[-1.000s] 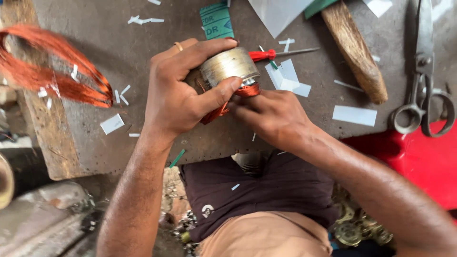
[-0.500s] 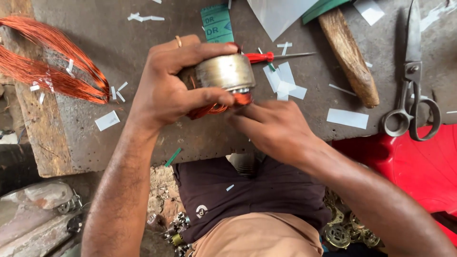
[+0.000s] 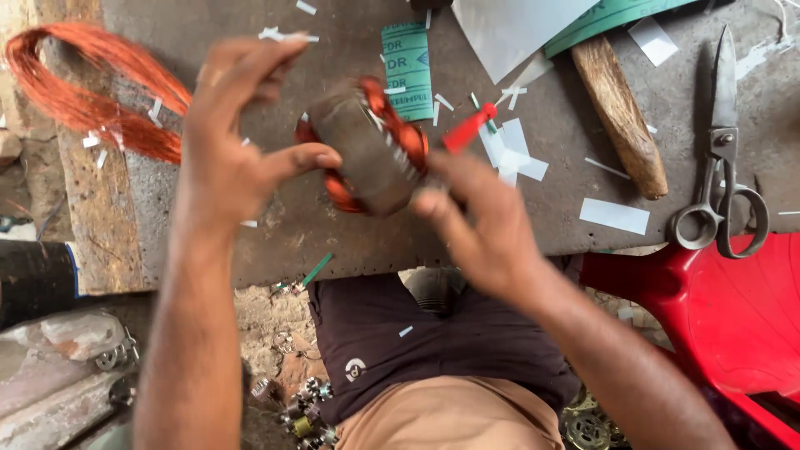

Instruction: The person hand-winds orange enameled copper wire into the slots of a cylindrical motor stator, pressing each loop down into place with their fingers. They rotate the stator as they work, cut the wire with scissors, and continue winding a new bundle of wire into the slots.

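**Stator held between both hands above the bench**

Gripped by left hand (image 3: 229, 158), thumb pressed on stator (image 3: 367, 150); right hand (image 3: 483, 221) touching its lower right edge, fingers curled, blurred. Raised over bench (image 3: 550, 217), between the hands, nearer the left. Long axis tilted, upper left to lower right; copper windings facing upper right.

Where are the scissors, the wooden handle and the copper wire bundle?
scissors (image 3: 722, 158): head view, on the pivot where the blades meet.
wooden handle (image 3: 621, 117): head view, middle of the shaft.
copper wire bundle (image 3: 92, 104): head view, on the strands of the loop.
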